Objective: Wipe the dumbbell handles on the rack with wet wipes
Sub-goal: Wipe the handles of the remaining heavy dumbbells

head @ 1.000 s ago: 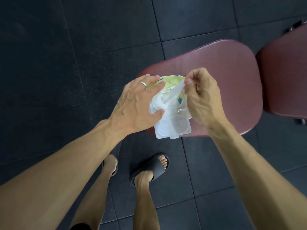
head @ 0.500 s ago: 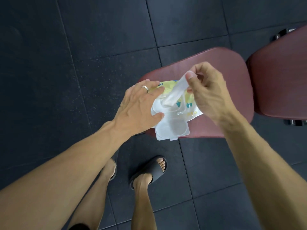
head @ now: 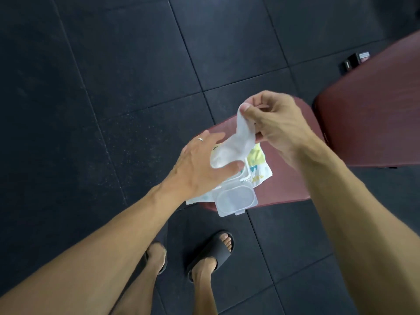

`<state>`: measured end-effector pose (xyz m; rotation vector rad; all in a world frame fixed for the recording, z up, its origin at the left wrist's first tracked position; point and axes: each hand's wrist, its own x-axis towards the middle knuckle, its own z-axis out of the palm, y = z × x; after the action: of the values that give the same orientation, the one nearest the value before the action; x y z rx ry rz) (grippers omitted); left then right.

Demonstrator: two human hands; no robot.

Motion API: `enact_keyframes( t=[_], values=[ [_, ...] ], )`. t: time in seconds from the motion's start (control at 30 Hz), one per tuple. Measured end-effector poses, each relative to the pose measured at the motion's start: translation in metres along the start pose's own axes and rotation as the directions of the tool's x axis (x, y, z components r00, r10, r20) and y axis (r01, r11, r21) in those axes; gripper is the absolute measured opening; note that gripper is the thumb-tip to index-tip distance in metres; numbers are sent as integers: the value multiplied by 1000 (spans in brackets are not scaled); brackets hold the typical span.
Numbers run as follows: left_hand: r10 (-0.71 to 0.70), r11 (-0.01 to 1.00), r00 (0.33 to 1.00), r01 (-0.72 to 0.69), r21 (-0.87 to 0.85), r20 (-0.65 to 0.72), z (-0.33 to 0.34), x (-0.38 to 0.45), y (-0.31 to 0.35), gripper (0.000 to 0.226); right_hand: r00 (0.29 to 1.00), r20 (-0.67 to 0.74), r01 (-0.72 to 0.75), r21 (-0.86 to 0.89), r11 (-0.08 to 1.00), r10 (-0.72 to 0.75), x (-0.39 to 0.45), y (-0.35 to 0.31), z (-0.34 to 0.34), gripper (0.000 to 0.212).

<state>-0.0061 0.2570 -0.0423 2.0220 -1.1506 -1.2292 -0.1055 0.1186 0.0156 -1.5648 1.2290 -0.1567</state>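
A pack of wet wipes (head: 258, 164) with a yellow and white wrapper lies on the near end of a maroon padded bench (head: 284, 183). Its clear plastic lid (head: 235, 201) is flipped open towards me. My right hand (head: 277, 128) pinches a white wet wipe (head: 231, 146) between thumb and fingers and holds it above the pack; the wipe's lower end hangs down over the opening. My left hand (head: 200, 167), with a ring on one finger, rests flat on the left side of the pack with fingers straight. No dumbbells or rack are in view.
A second maroon pad (head: 372, 114) stands to the right of the bench. Dark rubber floor tiles (head: 113, 87) surround it. Small dark objects (head: 354, 61) lie on the floor at the far right. My feet in black slides (head: 211, 253) stand just before the bench.
My right hand has risen and drawn the wipe further out of the pack. My left hand stays on the pack. The view has shifted, so the bench sits lower right.
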Motion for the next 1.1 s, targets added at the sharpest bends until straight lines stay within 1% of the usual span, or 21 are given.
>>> enact_keyframes(
  t=[0.03, 0.07, 0.13, 0.2, 0.23, 0.27, 0.3, 0.33, 0.37, 0.4, 0.43, 0.47, 0.53, 0.57, 0.6, 0.67, 0.7, 0.77, 0.87, 1.0, 1.1],
  values=[
    [-26, 985, 999, 30, -169, 23, -6, 3, 7, 61, 999, 46, -26, 17, 1000, 25, -1, -1, 4, 11],
    [-41, 953, 999, 49, -299, 31, -13, 7, 14, 46, 999, 47, -29, 44, 999, 27, -2, -2, 7, 11],
    [-66, 906, 998, 64, -419, 10, -27, 12, 22, 15, 999, -44, 3, 103, 995, 1, 1, -7, 9, 11],
    [-82, 855, 997, 69, -515, -4, -40, 12, 26, 13, 996, -94, 13, 238, 971, 10, 5, -14, 7, 8],
    [-84, 809, 996, 71, -584, 6, -45, 11, 26, 10, 998, -56, -17, 333, 943, 38, 7, -16, 8, 14],
    [-88, 748, 996, 78, -659, 17, -52, 8, 25, 6, 997, 17, -81, 401, 913, 81, 9, -17, 10, 26],
    [-94, 695, 995, 83, -714, 24, -58, 5, 25, 2, 986, 109, -158, 401, 902, 125, 9, -15, 11, 42],
    [-115, 657, 993, 93, -748, 22, -64, 3, 25, 2, 964, 207, -231, 337, 913, 167, 8, -13, 12, 58],
    [-142, 652, 990, 98, -752, 5, -69, 1, 23, 5, 931, 306, -281, 257, 925, 198, 4, -11, 14, 69],
    [-171, 674, 985, 100, -732, -22, -73, -1, 20, 7, 902, 377, -299, 201, 933, 208, -2, -9, 17, 73],
    [-200, 711, 978, 106, -695, -55, -75, -4, 17, 9, 889, 416, -290, 185, 939, 192, -6, -7, 20, 69],
    [-225, 745, 971, 116, -657, -85, -77, -9, 13, 12, 889, 426, -271, 197, 942, 167, -8, -6, 23, 56],
    [-272, 776, 953, 137, -615, -132, -79, -21, 4, 19, 900, 410, -266, 250, 931, 147, -13, -5, 29, 18],
    [-291, 782, 943, 137, -608, -162, -80, -29, -1, 22, 899, 414, -267, 262, 927, 142, -15, -6, 32, 9],
    [-316, 783, 928, 137, -606, -199, -80, -38, -6, 24, 892, 430, -269, 264, 926, 137, -16, -8, 37, 16],
    [-373, 780, 885, 136, -611, -279, -79, -60, -14, 30, 868, 479, -270, 226, 936, 135, -22, -11, 50, 26],
    [-401, 775, 858, 131, -618, -320, -78, -71, -18, 33, 861, 495, -237, 177, 955, 121, -27, -13, 59, 28],
    [-449, 762, 801, 113, -637, -395, -75, -96, -26, 41, 873, 483, -123, 79, 989, 70, -35, -17, 77, 28],
    [-513, 734, 703, 61, -676, -493, -65, -142, -43, 49, 891, 451, 14, 71, 997, -45, -55, -23, 106, 19],
    [-621, 670, 543, -5, -742, -565, -45, -211, -68, 33, 811, 569, 160, 15, 987, -140, -100, -28, 153, 29],
    [-685, 621, 414, -99, -777, -600, -32, -270, -87, 23, 760, 636, 247, -90, 965, -136, -144, -30, 195, 33]
  ],
)
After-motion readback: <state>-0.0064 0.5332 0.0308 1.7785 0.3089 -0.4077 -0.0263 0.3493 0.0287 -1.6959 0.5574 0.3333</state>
